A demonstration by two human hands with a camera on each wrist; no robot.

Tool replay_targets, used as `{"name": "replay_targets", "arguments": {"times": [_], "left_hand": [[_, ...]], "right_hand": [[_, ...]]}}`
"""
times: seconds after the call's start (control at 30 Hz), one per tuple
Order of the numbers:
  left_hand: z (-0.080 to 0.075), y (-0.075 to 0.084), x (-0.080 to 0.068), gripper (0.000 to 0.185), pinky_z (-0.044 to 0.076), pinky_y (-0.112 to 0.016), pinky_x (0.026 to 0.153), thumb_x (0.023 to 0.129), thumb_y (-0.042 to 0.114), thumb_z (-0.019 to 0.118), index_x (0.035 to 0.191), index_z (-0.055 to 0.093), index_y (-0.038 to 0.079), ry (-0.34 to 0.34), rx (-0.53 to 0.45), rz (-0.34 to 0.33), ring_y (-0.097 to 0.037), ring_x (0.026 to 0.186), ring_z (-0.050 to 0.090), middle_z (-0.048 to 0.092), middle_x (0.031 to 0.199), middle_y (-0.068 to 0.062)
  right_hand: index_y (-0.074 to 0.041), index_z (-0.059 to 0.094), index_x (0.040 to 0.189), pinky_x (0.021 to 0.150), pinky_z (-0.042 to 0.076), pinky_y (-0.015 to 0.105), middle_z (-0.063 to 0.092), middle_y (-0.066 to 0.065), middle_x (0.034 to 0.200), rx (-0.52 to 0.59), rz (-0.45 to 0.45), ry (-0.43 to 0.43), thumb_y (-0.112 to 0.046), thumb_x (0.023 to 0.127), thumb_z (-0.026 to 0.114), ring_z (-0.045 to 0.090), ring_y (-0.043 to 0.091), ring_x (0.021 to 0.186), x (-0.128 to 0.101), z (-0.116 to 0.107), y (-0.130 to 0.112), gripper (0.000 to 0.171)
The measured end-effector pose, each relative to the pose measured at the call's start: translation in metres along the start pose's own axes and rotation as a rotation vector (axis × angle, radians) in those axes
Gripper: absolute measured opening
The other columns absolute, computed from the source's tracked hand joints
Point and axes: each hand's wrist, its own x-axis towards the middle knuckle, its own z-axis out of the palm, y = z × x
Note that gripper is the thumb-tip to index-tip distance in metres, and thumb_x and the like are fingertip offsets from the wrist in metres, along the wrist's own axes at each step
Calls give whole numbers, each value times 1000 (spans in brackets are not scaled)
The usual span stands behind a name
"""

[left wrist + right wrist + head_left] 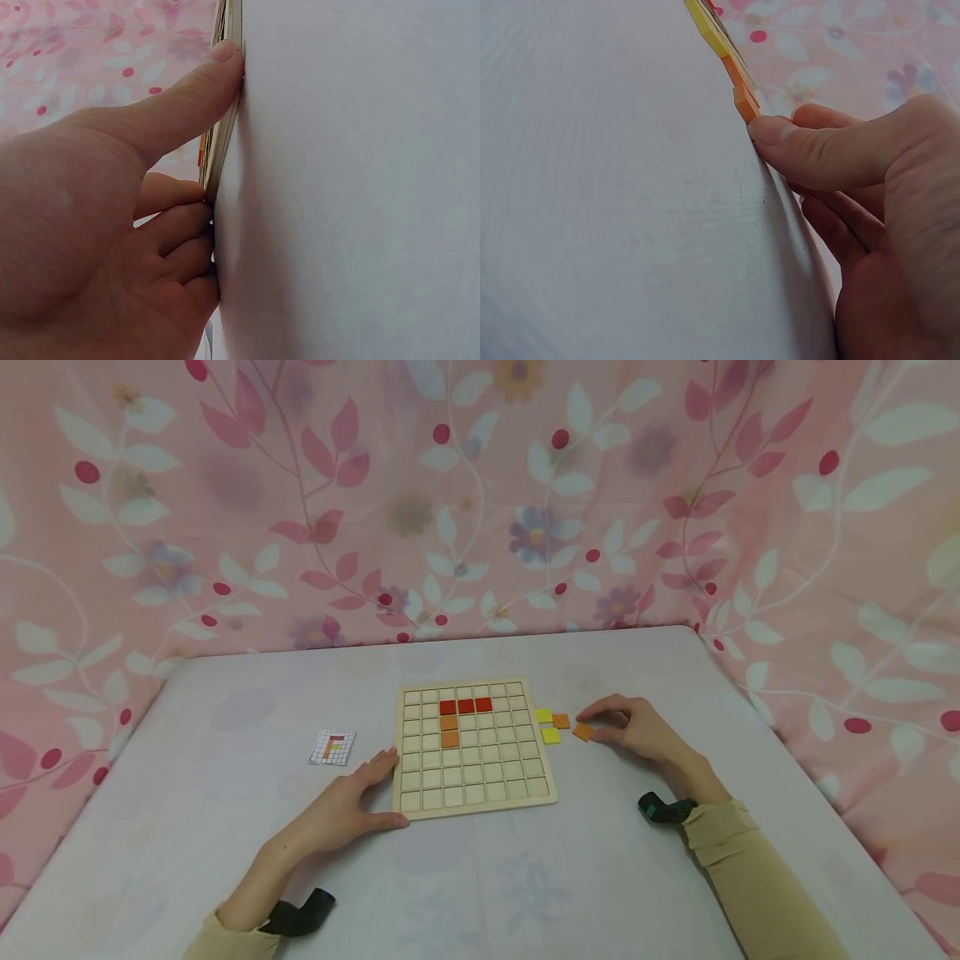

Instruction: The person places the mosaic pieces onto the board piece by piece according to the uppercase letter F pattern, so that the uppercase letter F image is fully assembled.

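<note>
A makeshift home corner: pale table (480, 877) walled by pink floral cloth (225, 510).

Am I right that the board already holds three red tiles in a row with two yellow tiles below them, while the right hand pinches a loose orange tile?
Not quite: in the head view the two tiles below the red tiles on the board are orange, not yellow. The right hand does pinch a loose orange tile.

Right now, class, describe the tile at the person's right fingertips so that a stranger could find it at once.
Start at the wooden grid board in the middle of the table. Just off its right edge lie four small square tiles. The wanted orange tile is the farthest right, turned cornerwise, with the right hand touching it; the other orange tile and two yellow tiles lie nearer the board.
</note>
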Motion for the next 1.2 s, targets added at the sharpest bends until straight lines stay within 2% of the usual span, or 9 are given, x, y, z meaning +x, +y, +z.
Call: {"name": "replay_targets", "arguments": {"times": [0.13, 0.27, 0.47, 0.6, 0.7, 0.87, 1.07, 1.2], "left_hand": [[0, 1, 0, 99, 21, -53, 111, 70, 56, 73, 149, 28, 17, 1, 2, 0, -27, 143, 18, 23, 155, -1], [-1, 2, 0, 99, 21, -53, 111, 71, 56, 74, 149, 28, 16, 2, 1, 0, -27, 143, 18, 23, 155, -2], [-1, 2, 0, 99, 21, -53, 111, 71, 56, 74, 149, 28, 16, 2, 3, 3, -28, 142, 19, 24, 155, -2], [-1, 2, -1, 99, 20, -53, 111, 71, 56, 74, 149, 28, 16, 1, -1, 2, -28, 142, 19, 23, 154, -3], [-1, 3, -1, 99, 20, -53, 111, 71, 56, 73, 149, 27, 17, -1, 1, 2, -29, 142, 19, 23, 155, -3], [-1, 3, -2, 99, 20, -54, 111, 71, 55, 74, 149, 28, 16, -1, 0, 2, -31, 142, 19, 24, 154, -4], [-1, 3, -1, 99, 21, -53, 111, 71, 55, 74, 149, 28, 16, 1, 4, 3, -29, 142, 19, 24, 154, -3], [0, 2, -1, 99, 21, -53, 111, 71, 55, 74, 149, 28, 16, 4, -2, 5, -28, 142, 18, 24, 154, -2]], "right_hand": [[-18, 70, 108, 103, 35, 38, 65, -5, 109, 3, 7, -1, -19, 78, 77, 54, 11, 110, 0, 0, -1, 30], [-18, 70, 106, 103, 34, 45, 66, -5, 108, 6, 12, 5, -19, 79, 77, 55, 12, 109, 0, 1, -2, 28], [-9, 70, 105, 104, 32, 53, 66, 7, 108, 28, 18, 20, -10, 79, 75, 55, 23, 109, -1, 2, -17, 27], [-3, 68, 106, 104, 31, 55, 65, 14, 108, 39, 35, 16, -5, 79, 74, 55, 30, 109, -4, 0, -33, 29], [-2, 68, 107, 103, 32, 54, 65, 15, 109, 34, 48, 14, -5, 79, 74, 55, 31, 109, -5, -1, -37, 29], [-5, 69, 106, 104, 30, 55, 66, 12, 108, 42, 60, 33, -7, 79, 75, 54, 29, 110, -4, 1, -26, 28], [-17, 71, 103, 105, 30, 52, 66, -1, 105, 14, 81, 54, -21, 77, 78, 54, 19, 109, -1, 4, -6, 27], [-19, 72, 101, 104, 30, 52, 67, -3, 103, 23, 86, 66, -25, 75, 79, 55, 17, 106, 0, 3, -2, 27]]}}
